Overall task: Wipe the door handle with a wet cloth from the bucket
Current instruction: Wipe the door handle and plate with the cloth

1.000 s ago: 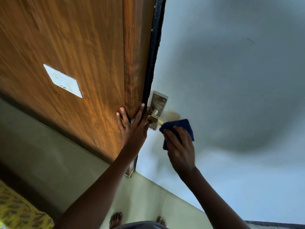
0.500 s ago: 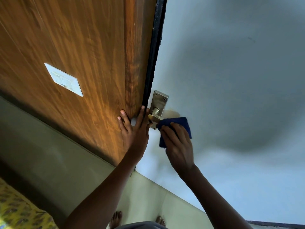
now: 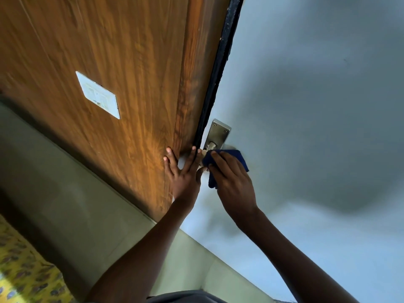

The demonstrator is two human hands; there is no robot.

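Observation:
The metal door handle sits on the pale blue face of the door, its back plate visible and its lever mostly hidden under a dark blue cloth. My right hand grips the cloth and presses it over the lever. My left hand lies flat with fingers spread on the wooden surface by the door's black edge, its thumb touching the lever's base. No bucket is in view.
A white switch plate is fixed on the wooden surface at the left. Pale tiled floor runs below, with a yellow patterned fabric at the bottom left corner.
My right hand has slid the cloth left along the lever toward the back plate, covering more of it. My left hand has stayed on the wood.

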